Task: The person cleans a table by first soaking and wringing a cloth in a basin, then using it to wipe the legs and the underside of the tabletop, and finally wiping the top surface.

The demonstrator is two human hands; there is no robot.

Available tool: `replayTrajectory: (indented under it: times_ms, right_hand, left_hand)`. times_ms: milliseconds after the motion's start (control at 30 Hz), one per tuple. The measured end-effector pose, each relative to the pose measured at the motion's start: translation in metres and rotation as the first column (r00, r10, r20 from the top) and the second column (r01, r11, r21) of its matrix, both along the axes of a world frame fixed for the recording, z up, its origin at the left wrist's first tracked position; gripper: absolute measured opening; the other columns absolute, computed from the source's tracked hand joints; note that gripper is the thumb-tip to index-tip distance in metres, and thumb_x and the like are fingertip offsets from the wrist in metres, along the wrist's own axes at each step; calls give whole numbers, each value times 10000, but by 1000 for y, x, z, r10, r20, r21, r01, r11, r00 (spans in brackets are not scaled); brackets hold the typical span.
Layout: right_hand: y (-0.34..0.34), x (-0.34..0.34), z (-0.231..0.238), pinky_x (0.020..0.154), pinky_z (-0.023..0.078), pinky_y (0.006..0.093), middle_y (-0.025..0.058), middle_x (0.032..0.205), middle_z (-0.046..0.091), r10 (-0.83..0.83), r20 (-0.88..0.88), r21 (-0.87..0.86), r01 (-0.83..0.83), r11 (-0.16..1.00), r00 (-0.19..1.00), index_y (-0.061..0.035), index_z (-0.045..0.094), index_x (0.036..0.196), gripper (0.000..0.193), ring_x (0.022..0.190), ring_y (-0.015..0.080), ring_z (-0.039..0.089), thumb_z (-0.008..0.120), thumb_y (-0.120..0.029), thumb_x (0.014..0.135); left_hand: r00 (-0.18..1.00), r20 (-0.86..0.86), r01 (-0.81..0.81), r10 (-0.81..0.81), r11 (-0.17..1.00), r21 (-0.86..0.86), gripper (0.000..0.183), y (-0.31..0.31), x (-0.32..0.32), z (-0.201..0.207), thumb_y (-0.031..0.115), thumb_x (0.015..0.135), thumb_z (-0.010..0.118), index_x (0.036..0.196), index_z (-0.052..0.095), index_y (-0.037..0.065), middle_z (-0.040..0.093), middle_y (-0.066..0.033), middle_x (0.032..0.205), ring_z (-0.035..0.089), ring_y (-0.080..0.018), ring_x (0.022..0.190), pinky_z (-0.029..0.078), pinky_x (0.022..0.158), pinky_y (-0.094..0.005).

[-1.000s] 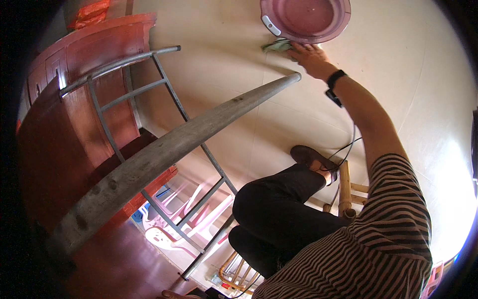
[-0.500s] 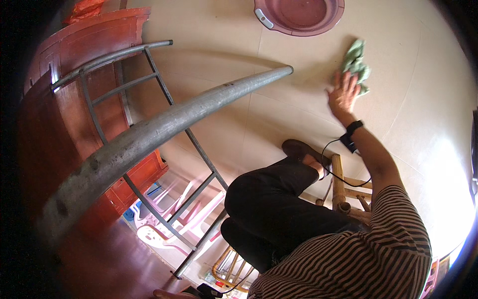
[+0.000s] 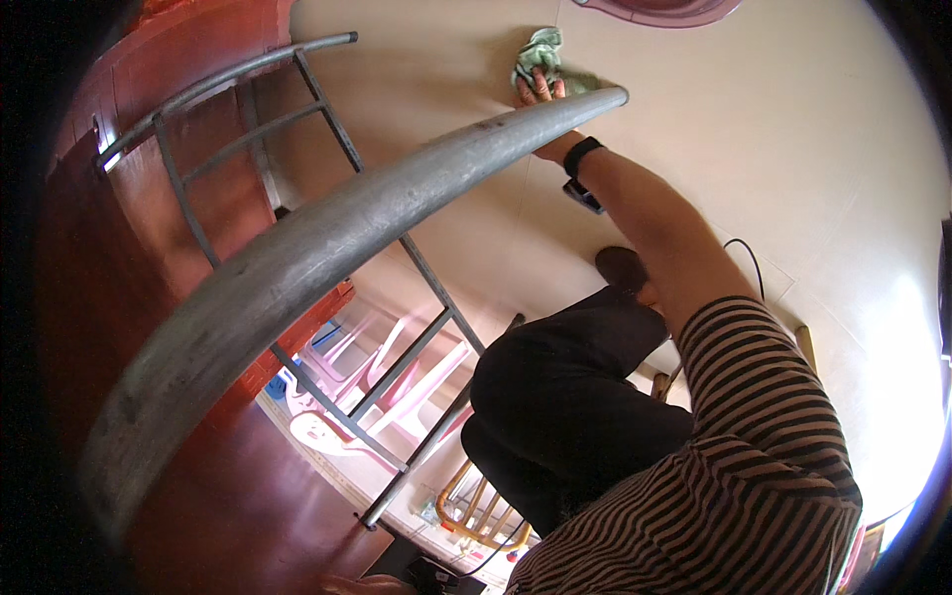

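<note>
My right hand [image 3: 541, 99], with a black band and a small dark device at the wrist, reaches out to the pale floor. Its fingers press on a crumpled green-and-white cloth [image 3: 538, 58], partly bunched under them. A thick grey metal tube [image 3: 397, 198] crosses in front and hides part of this hand. At the bottom edge a sliver of what looks like my left hand [image 3: 359, 584] shows beside the dark red surface; its fingers cannot be made out.
Part of a mauve plastic basin [image 3: 669, 8] shows at the top. A grey metal frame with rungs [image 3: 382, 253] stands at left, before reddish wooden furniture [image 3: 213, 59]. Pink plastic chairs [image 3: 397, 387] and a bamboo seat [image 3: 481, 516] are lower down. A black cable [image 3: 754, 258] hangs behind my arm.
My right hand has swept left and farther out across the floor with the cloth, passing behind the tube's end. The view has shifted, so less of the basin shows.
</note>
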State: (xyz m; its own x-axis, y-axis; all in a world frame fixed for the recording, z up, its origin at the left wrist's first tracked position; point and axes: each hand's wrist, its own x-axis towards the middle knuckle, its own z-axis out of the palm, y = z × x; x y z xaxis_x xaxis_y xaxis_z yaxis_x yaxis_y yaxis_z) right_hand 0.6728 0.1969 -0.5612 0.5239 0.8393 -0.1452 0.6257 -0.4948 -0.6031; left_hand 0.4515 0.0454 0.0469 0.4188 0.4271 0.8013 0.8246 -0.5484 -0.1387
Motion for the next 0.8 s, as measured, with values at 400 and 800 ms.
replayTrajectory:
  times_ms: [400,800]
  right_hand:
    - [-174,-101,-27,1245,102,553,-20,1504,463,694,141,141,-708,692,706,-204,604,1322,395,1492,274,256,524,-202,936]
    - [-379,160,-34,1137,229,566,46,1608,317,-586,558,-148,766,625,587,-274,324,1552,588,1483,345,242,454,-460,1010]
  left_hand:
    - [999,6,49,-48,998,-32,349,-1,-2,0,271,926,718,822,523,1,438,-7,722,406,-134,674,340,619,-331]
    - [999,-18,-51,50,992,-119,425,-13,8,1,339,908,757,978,540,-20,503,-79,873,463,-171,838,388,786,-372]
